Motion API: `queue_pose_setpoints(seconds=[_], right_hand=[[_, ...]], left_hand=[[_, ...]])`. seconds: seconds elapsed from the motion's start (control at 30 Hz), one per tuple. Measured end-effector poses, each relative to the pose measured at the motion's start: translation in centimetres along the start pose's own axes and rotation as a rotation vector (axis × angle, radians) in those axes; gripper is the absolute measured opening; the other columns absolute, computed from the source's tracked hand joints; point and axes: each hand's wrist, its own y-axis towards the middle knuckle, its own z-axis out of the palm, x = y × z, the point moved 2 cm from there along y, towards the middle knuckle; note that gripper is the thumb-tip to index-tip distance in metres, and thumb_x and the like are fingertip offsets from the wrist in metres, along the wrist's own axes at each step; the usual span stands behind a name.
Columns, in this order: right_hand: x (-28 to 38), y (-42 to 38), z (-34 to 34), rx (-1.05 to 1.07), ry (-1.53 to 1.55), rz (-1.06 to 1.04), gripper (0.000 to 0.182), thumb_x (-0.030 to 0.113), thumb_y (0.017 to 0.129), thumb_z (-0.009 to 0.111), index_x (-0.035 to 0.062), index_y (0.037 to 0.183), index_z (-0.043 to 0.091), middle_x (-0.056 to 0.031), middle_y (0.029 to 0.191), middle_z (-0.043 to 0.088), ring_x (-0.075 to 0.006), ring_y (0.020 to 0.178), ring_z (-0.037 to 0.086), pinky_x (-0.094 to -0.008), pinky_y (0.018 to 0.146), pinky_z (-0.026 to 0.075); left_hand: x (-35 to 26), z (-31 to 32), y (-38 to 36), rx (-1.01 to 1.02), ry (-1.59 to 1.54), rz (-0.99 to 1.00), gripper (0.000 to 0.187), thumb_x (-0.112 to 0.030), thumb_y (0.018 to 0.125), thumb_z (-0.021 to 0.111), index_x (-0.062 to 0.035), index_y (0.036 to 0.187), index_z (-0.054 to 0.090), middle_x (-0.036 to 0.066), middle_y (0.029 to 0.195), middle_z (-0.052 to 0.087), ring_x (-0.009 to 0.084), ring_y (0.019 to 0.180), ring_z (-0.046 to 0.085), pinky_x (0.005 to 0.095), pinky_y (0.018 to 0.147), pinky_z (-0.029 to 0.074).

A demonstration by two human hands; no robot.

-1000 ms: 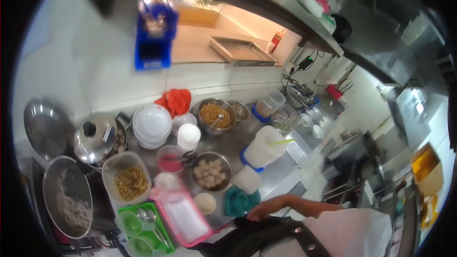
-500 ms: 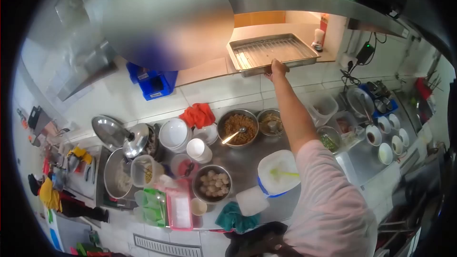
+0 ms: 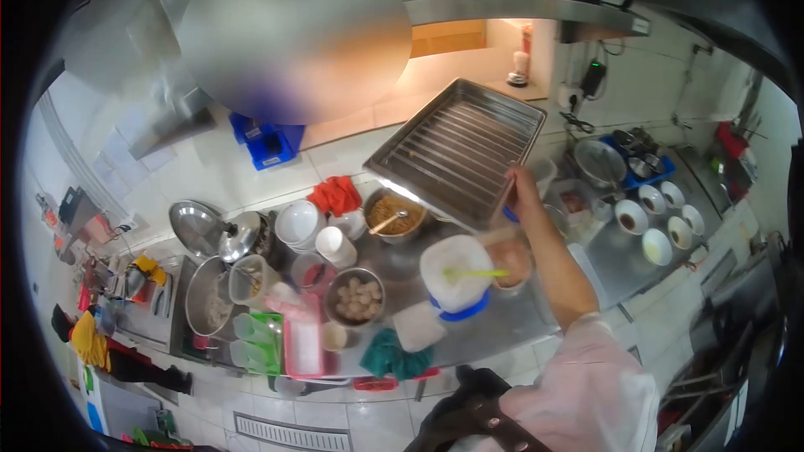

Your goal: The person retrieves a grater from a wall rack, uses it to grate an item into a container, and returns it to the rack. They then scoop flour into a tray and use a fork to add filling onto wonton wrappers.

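My right hand (image 3: pixel 521 187) grips the near right edge of a metal tray (image 3: pixel 461 151), its fingers partly hidden at the rim. The tray has a ridged or slatted base with nothing lying on it. Tilted, it hangs in the air above the counter, in front of the lit pass-through ledge. Below it are a steel bowl of brown food (image 3: pixel 394 216) with a spoon and a white tub (image 3: pixel 455 270) with a green-yellow utensil. My left hand does not show.
On the steel counter (image 3: pixel 481 339) stand a bowl of pale balls (image 3: pixel 355 297), white bowls (image 3: pixel 299 224), a red cloth (image 3: pixel 335 193), a green cloth (image 3: pixel 395 355) and a pink-rimmed container (image 3: pixel 303 350). Small sauce bowls (image 3: pixel 657 246) sit at right. A person (image 3: pixel 90 343) is at far left.
My right hand has drawn the metal tray off the lit ledge, down and towards me, and the tray has turned and tilted. The view has shifted slightly.
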Motion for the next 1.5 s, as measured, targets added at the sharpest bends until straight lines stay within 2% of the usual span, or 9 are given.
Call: queue_pose_setpoints(seconds=[0.33, 0.47, 0.6, 0.63, 0.93, 1.2, 1.3, 1.33, 1.5], right_hand=[[13.0, -38.6, -21.0, -0.388, -0.374, -0.111, 0.034, 0.012, 0.067, 0.058, -0.0004, 0.099, 0.057, -0.0077, 0.08, 0.057, -0.0203, 0.071, 0.06, -0.0323, 0.065, 0.052], [11.4, -51.6, -33.3, -0.475, -0.425, -0.038, 0.029, 0.011, 0.067, 0.059, 0.0016, 0.095, 0.056, -0.008, 0.082, 0.057, -0.0191, 0.072, 0.06, -0.0339, 0.058, 0.05], [5.8, -61.2, -44.0, -0.666, 0.019, -0.256, 0.043, 0.005, 0.066, 0.054, -0.0039, 0.108, 0.056, -0.0094, 0.082, 0.058, -0.0202, 0.063, 0.06, -0.0318, 0.054, 0.052], [5.2, -62.7, -46.5, -0.642, 0.053, -0.234, 0.054, 0.001, 0.066, 0.05, -0.0041, 0.12, 0.05, -0.0098, 0.086, 0.058, -0.0196, 0.06, 0.059, -0.031, 0.052, 0.051], [7.0, -68.6, -58.7, -0.919, 0.246, -0.561, 0.083, -0.005, 0.064, 0.047, 0.0035, 0.144, 0.027, -0.0146, 0.129, 0.047, -0.0263, 0.12, 0.046, -0.0326, 0.1, 0.039], [15.6, -72.9, -69.3, -0.915, 0.112, -0.245, 0.091, 0.003, 0.078, 0.061, 0.0087, 0.149, 0.005, -0.0173, 0.142, 0.033, -0.0301, 0.128, 0.041, -0.0369, 0.092, 0.047], [16.1, -75.2, -79.4, -0.79, -0.393, 0.053, 0.054, 0.021, 0.088, 0.067, 0.0049, 0.136, 0.047, -0.0132, 0.112, 0.063, -0.0231, 0.101, 0.062, -0.0337, 0.088, 0.05], [16.7, -76.7, -82.2, -0.886, -0.675, -0.221, 0.028, 0.018, 0.09, 0.065, 0.0032, 0.113, 0.065, -0.0086, 0.096, 0.069, -0.0172, 0.086, 0.066, -0.0324, 0.082, 0.051], [24.9, -85.1, -90.9, -1.751, -1.043, -0.251, 0.027, 0.019, 0.089, 0.062, 0.0068, 0.113, 0.061, -0.0196, 0.113, 0.062, -0.0314, 0.102, 0.062, -0.0405, 0.087, 0.048]], left_hand=[[10.2, 3.8, -5.0, 0.359, -0.254, -0.353, 0.039, -0.025, 0.087, 0.069, -0.0077, 0.119, 0.055, 0.005, 0.093, 0.064, 0.0175, 0.068, 0.063, 0.0278, 0.043, 0.041], [8.5, 3.6, -2.9, 0.64, 0.039, -0.157, 0.04, -0.027, 0.09, 0.063, -0.0084, 0.124, 0.053, 0.01, 0.107, 0.061, 0.0223, 0.084, 0.064, 0.0309, 0.059, 0.048], [-6.2, 18.5, 1.3, 1.214, -0.014, 0.454, 0.044, -0.032, 0.093, 0.058, -0.0107, 0.13, 0.049, 0.012, 0.121, 0.056, 0.0267, 0.104, 0.06, 0.0367, 0.077, 0.049], [-10.9, 18.8, -2.4, 0.891, -0.1, -0.258, 0.051, -0.042, 0.094, 0.051, -0.0147, 0.137, 0.044, 0.013, 0.136, 0.046, 0.0312, 0.125, 0.046, 0.0465, 0.099, 0.039], [-35.1, 46.2, -22.5, 1.459, -0.472, -0.161, 0.05, -0.045, 0.094, 0.051, -0.0127, 0.132, 0.049, 0.009, 0.127, 0.056, 0.0288, 0.122, 0.05, 0.0495, 0.106, 0.033], [-39.0, 68.6, -29.6, 1.271, -0.209, -0.278, 0.034, -0.004, 0.073, 0.054, 0.0013, 0.106, 0.05, 0.013, 0.099, 0.056, 0.0292, 0.098, 0.06, 0.045, 0.09, 0.052], [-41.2, 73.9, -29.8, 1.269, -0.184, -0.237, 0.033, -0.004, 0.071, 0.054, 0.0006, 0.104, 0.051, 0.013, 0.097, 0.056, 0.0295, 0.093, 0.061, 0.0446, 0.088, 0.053], [-41.0, 76.9, -27.1, 1.256, -0.143, -0.249, 0.026, -0.004, 0.07, 0.052, 0.0002, 0.095, 0.052, 0.012, 0.094, 0.057, 0.0296, 0.092, 0.061, 0.044, 0.09, 0.053], [-42.1, 88.7, -25.5, 1.318, -0.015, -0.111, 0.019, -0.002, 0.064, 0.052, -0.0053, 0.082, 0.055, 0.007, 0.078, 0.054, 0.0226, 0.071, 0.058, 0.0344, 0.067, 0.053]])
